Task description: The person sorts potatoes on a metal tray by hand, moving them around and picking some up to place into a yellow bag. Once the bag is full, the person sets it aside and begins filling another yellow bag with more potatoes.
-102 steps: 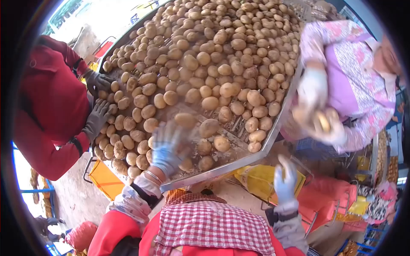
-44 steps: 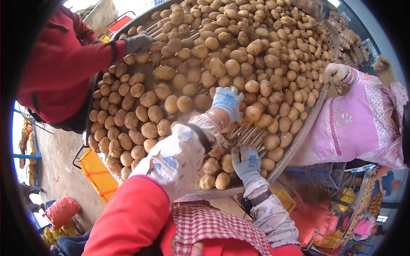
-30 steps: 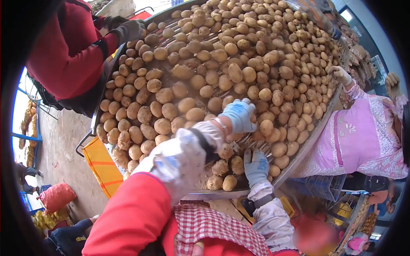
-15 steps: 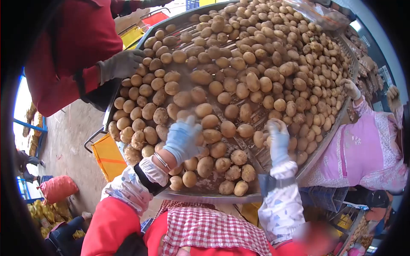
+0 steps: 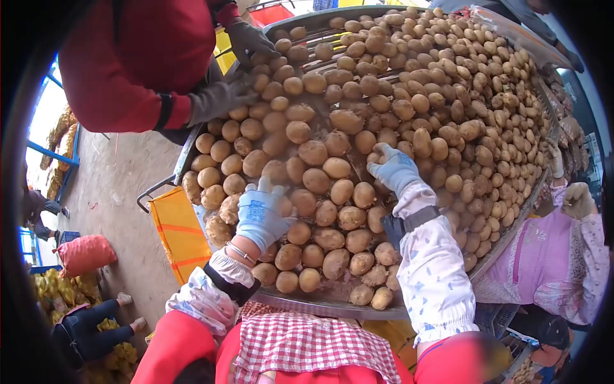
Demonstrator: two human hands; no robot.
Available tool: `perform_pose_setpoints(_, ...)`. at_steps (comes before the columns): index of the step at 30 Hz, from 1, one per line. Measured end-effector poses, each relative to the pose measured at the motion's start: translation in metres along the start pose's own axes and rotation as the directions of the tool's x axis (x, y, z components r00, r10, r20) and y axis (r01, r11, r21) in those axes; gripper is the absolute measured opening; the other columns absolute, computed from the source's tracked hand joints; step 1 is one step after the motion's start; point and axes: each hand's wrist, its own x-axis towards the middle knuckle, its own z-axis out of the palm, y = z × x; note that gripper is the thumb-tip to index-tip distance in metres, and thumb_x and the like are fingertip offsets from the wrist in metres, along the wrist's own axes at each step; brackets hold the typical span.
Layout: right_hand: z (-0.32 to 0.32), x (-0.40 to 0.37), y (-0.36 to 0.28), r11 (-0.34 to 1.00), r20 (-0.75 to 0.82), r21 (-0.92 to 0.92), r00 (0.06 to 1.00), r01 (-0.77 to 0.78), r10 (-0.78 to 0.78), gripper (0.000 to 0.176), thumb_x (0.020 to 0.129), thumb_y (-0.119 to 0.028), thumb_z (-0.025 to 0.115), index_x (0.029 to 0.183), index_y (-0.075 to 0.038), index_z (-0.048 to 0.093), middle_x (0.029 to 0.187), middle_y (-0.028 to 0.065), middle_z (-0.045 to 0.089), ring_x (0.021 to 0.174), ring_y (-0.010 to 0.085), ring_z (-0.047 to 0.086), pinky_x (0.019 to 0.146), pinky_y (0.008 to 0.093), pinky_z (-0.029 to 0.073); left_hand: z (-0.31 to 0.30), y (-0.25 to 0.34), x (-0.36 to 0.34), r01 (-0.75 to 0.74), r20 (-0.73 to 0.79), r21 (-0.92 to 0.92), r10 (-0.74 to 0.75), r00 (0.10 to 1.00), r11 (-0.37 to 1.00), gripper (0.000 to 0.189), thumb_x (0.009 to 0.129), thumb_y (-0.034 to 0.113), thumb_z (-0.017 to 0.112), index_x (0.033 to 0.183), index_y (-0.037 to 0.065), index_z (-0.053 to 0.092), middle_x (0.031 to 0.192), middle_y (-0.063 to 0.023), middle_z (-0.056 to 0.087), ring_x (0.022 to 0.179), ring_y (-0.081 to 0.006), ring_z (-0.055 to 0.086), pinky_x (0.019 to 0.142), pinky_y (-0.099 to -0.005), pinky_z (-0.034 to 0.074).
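Right hand (image 5: 393, 168), open and empty like left hand (image 5: 262, 214), has reached deeper among potatoes (image 5: 337, 168).

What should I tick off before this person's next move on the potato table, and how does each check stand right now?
1. Both hands in view: ok. The left hand and the right hand both show, each gloved.
2. Hands on the potatoes: ok. Both lie palm down on the pile towards the near end.
3. Either hand closed around a potato: cannot tell. The palms are hidden.
4. Clear of the co-worker's grey gloves: ok. They are apart, farther up the left side.
5. Potatoes kept inside the table rim: ok along the near edge, where none hangs over.
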Motion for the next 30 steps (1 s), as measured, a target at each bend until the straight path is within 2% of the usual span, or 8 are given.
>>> perform_pose_setpoints(9,0.025,0.031,-0.024,0.922,0.015,-0.356,0.985,-0.154,0.170,0.041,0.084,-0.042,0.066,0.113,-0.014,0.057,0.115,0.0143,0.068,0.112,0.0297,0.063,0.093,0.0419,0.048,-0.016,-0.015,0.005,-0.051,0.096,-0.124,0.063,0.993,0.991,0.047,0.072,0.039,0.073,0.105,0.006,0.064,0.111,-0.0169,0.054,0.101,-0.0363,0.054,0.086,-0.0438,0.050)
perform_pose_setpoints(13,-0.006,-0.031,-0.015,0.965,-0.031,0.213,0.986,-0.154,0.164,0.051,0.086,-0.041,0.069,0.126,-0.011,0.058,0.108,0.0120,0.070,0.102,0.0242,0.067,0.083,0.0349,0.053,0.001,-0.058,0.005,0.018,-0.006,-0.694,-0.031,0.999,0.720,0.036,0.080,0.027,0.069,0.106,0.003,0.062,0.107,-0.0123,0.054,0.100,-0.0272,0.056,0.089,-0.0363,0.049)
perform_pose_setpoints(15,0.038,-0.040,0.037,0.452,-0.265,0.867,0.963,0.212,0.056,0.045,0.095,-0.039,0.061,0.126,-0.007,0.059,0.100,0.0092,0.071,0.082,0.0163,0.069,0.066,0.0265,0.055,0.005,-0.062,0.013,0.045,-0.052,-0.787,-0.140,0.989,0.615,0.024,0.086,0.019,0.064,0.104,0.003,0.060,0.101,-0.0082,0.056,0.096,-0.0200,0.056,0.087,-0.0315,0.049)
perform_pose_setpoints(21,0.050,-0.169,-0.009,-0.608,0.045,0.793,0.999,-0.025,0.017,0.049,0.096,-0.044,0.056,0.132,-0.012,0.053,0.118,0.0065,0.066,0.092,0.0167,0.065,0.062,0.0286,0.054,-0.020,0.018,0.030,0.093,0.093,-0.995,0.011,0.996,-0.022,0.028,0.089,0.022,0.062,0.111,0.006,0.059,0.110,-0.0092,0.061,0.102,-0.0201,0.058,0.088,-0.0323,0.048)
perform_pose_setpoints(23,0.066,-0.188,-0.023,-0.665,0.167,0.743,0.982,-0.069,0.084,0.045,0.097,-0.041,0.055,0.132,-0.012,0.054,0.119,0.0065,0.064,0.102,0.0184,0.063,0.066,0.0298,0.056,-0.025,0.057,0.011,0.040,0.031,-0.994,0.095,0.995,-0.100,0.032,0.085,0.026,0.069,0.110,0.007,0.060,0.112,-0.0128,0.061,0.107,-0.0243,0.058,0.091,-0.0339,0.047)
perform_pose_setpoints(25,0.106,-0.193,-0.027,-0.543,0.051,0.832,0.958,0.116,0.283,0.043,0.096,-0.039,0.054,0.131,-0.014,0.054,0.133,0.0056,0.054,0.118,0.0216,0.055,0.094,0.0367,0.050,-0.034,0.090,-0.025,-0.574,-0.460,-0.712,0.350,0.816,0.404,0.044,0.077,0.030,0.073,0.113,0.009,0.060,0.126,-0.0179,0.055,0.115,-0.0346,0.053,0.096,-0.0425,0.046)
perform_pose_setpoints(27,0.136,-0.220,0.001,-0.963,-0.071,0.229,0.984,-0.141,-0.161,0.047,0.095,-0.041,0.055,0.133,-0.013,0.053,0.140,0.0069,0.048,0.123,0.0219,0.052,0.104,0.0401,0.044,-0.024,0.107,-0.053,-0.727,-0.471,-0.502,0.556,0.685,0.469,0.054,0.071,0.031,0.074,0.120,0.014,0.060,0.136,-0.0193,0.048,0.121,-0.0424,0.047,0.100,-0.0529,0.040)
perform_pose_setpoints(30,0.139,-0.267,0.013,-0.814,-0.050,0.579,0.998,0.052,0.029,0.052,0.097,-0.043,0.054,0.137,-0.010,0.049,0.138,0.0088,0.049,0.128,0.0233,0.048,0.109,0.0421,0.041,-0.015,0.126,-0.077,-0.733,-0.400,-0.581,0.660,0.636,0.353,0.058,0.072,0.035,0.074,0.121,0.009,0.057,0.136,-0.0190,0.048,0.118,-0.0426,0.048,0.098,-0.0529,0.041)
